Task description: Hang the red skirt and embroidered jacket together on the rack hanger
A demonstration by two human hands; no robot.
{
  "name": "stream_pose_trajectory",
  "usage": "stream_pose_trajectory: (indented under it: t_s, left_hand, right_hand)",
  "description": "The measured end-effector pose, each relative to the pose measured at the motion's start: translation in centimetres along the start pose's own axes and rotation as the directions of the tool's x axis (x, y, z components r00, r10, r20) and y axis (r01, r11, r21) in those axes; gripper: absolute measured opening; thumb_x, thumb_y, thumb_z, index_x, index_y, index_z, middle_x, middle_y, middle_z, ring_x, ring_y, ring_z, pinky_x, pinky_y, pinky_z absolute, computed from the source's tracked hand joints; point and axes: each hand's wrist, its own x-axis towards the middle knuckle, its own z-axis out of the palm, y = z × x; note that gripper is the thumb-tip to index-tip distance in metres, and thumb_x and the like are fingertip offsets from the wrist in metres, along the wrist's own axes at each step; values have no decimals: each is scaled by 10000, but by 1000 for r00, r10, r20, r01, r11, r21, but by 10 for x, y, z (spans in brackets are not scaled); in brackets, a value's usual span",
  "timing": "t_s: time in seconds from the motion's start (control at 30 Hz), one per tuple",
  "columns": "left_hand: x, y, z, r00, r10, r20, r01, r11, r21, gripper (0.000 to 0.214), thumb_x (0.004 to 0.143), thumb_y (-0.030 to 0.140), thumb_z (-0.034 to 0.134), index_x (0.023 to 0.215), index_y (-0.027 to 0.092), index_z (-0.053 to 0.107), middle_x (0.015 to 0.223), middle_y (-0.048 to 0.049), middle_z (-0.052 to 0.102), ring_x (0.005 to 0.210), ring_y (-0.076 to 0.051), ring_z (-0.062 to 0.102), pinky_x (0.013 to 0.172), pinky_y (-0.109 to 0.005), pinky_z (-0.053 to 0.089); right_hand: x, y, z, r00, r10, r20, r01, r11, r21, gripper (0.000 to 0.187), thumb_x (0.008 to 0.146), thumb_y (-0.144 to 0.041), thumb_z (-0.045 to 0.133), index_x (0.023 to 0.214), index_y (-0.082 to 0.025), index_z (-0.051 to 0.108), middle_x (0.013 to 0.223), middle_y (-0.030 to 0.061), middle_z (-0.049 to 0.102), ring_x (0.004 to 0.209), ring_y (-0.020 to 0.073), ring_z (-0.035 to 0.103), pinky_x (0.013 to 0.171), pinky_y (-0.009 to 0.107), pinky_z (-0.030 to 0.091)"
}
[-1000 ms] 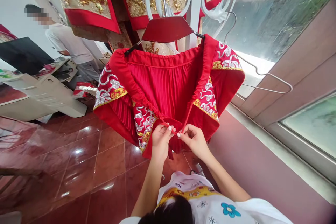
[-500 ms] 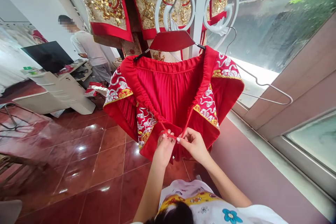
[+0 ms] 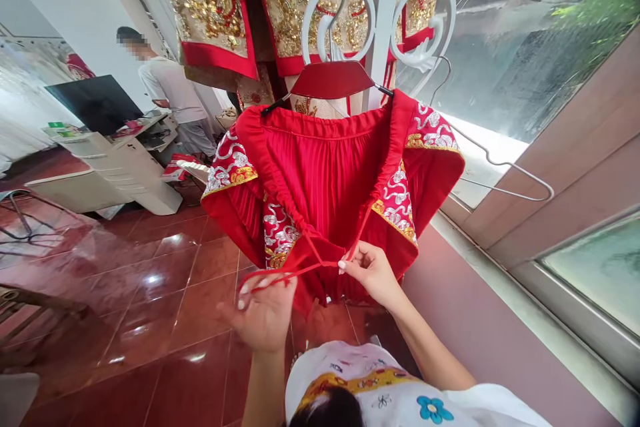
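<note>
A red garment (image 3: pixel 325 167) with a gathered, pleated waist and silver-and-gold embroidered panels hangs from a hanger (image 3: pixel 333 79) in front of me. Two ends of its red drawstring (image 3: pixel 320 263) cross at the front opening. At the crossing, my right hand (image 3: pixel 367 273) pinches the cord between thumb and fingertips. My left hand (image 3: pixel 267 313) is lower and to the left, palm partly up and blurred. A length of the cord runs to it and loops over its fingers, while the thumb stands apart.
Sequined gold garments with red hems (image 3: pixel 215 13) hang behind, by a white scrolled metal rack (image 3: pixel 380 20). A bare wire hanger (image 3: pixel 500 163) hangs at the right, near the window. To the left are a desk (image 3: pixel 110 167) with a monitor (image 3: pixel 95 103) and a standing person (image 3: pixel 173 90).
My left hand has moved left and down from the crossing, drawing a length of cord with it. My right hand stays at the crossing. The view has shifted slightly.
</note>
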Motion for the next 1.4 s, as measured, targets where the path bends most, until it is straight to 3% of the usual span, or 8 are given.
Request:
stream_pose_trajectory:
  t_s: [0.17, 0.3, 0.5, 0.7, 0.97, 1.13, 1.27, 1.4]
  left_hand:
    - [12, 58, -35, 932, 179, 316, -150, 982, -112, 278, 765, 512, 610, 643, 263, 584, 618, 186, 625, 334, 40, 380, 507, -92, 449]
    - [23, 72, -49, 729, -169, 664, -210, 867, 452, 326, 707, 587, 600, 727, 274, 690, 587, 45, 655, 400, -80, 507, 427, -214, 471]
    - [31, -17, 9, 833, -467, 296, -127, 359, 925, 409, 825, 405, 549, 1199, 243, 591, 1267, -79, 577, 1204, -225, 500, 1014, -350, 394]
    - [40, -73, 33, 768, -574, 284, -71, 365, 928, 371, 835, 493, 472, 665, 170, 536, 522, 32, 439, 466, -86, 408, 469, -210, 361]
    - [86, 9, 72, 910, -129, 393, -370, 171, 913, 390, 766, 351, 610, 479, 166, 422, 466, 48, 320, 470, -73, 286, 474, -243, 230]
    - [109, 37, 84, 835, 220, 504, -549, 278, 788, 289, 705, 254, 639, 470, 163, 497, 567, 7, 535, 558, -100, 479, 517, -225, 378]
    - [112, 27, 88, 786, -245, 567, -310, 638, 705, 300, 656, 237, 594, 428, 164, 412, 655, -54, 647, 673, -186, 611, 585, -307, 484]
    - [113, 8, 102, 643, -611, 461, -287, 366, 885, 261, 634, 178, 582, 435, 170, 412, 441, -3, 541, 539, -155, 574, 566, -271, 436]
  right_hand:
    - [-2, 2, -15, 987, -9, -160, 8, 1000, -6, 366, 665, -423, 701, 595, -193, 424, 549, -16, 567, 519, 104, 493, 517, 229, 357]
    - [-5, 4, -16, 994, 10, -105, -6, 999, 34, 360, 667, -414, 707, 614, -190, 430, 585, -15, 581, 519, 95, 488, 520, 228, 351]
    - [-5, 2, -4, 1000, 12, 11, -13, 997, 78, 308, 682, -401, 704, 664, -182, 490, 617, -12, 592, 560, 105, 523, 552, 235, 384]
    - [-1, -2, -9, 999, -35, 42, 36, 999, -26, 271, 734, -422, 652, 742, -182, 527, 572, -39, 507, 521, 100, 458, 527, 243, 366]
    - [31, -63, -96, 957, -290, -3, 236, 786, -571, 280, 796, -407, 571, 779, -165, 712, 673, 29, 649, 595, 166, 541, 567, 292, 400]
    - [56, -81, -126, 869, -473, -146, 357, 802, -479, 185, 711, -347, 676, 658, -170, 691, 837, 49, 650, 672, 142, 575, 615, 281, 451]
    - [62, -76, -103, 924, -382, 11, 381, 924, 23, 313, 667, -356, 678, 465, -152, 553, 1038, 70, 652, 647, 140, 627, 607, 306, 512]
    - [69, -75, -82, 971, -198, 131, 177, 971, 160, 419, 666, -445, 675, 447, -149, 476, 725, 96, 689, 598, 166, 643, 539, 268, 508]
